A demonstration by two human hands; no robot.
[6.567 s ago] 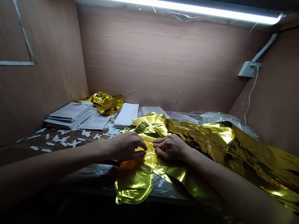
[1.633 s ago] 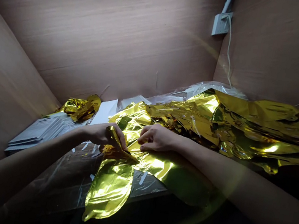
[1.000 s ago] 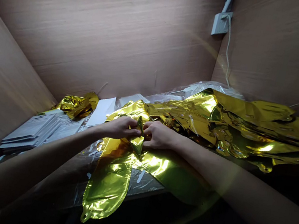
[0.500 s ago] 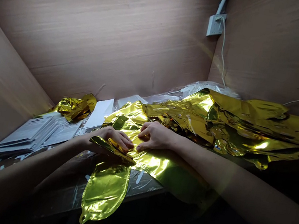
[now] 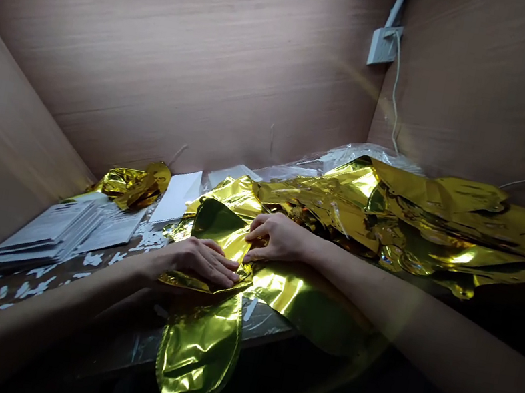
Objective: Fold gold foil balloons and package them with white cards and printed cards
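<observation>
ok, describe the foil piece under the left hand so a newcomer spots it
On the table in the wooden booth, at the near edge, the left hand lies flat on a folded gold foil piece and the right hand touches its upper flap. Unlike the big foil heap on the right and the crumpled wad at back left, its rounded end hangs over the edge.

Both forearms are bare along all their visible length, slim and smooth; the left hand and right hand are bare as well, with slender fingers; the upper arms lie in deep shadow, any clothing there hidden
</observation>
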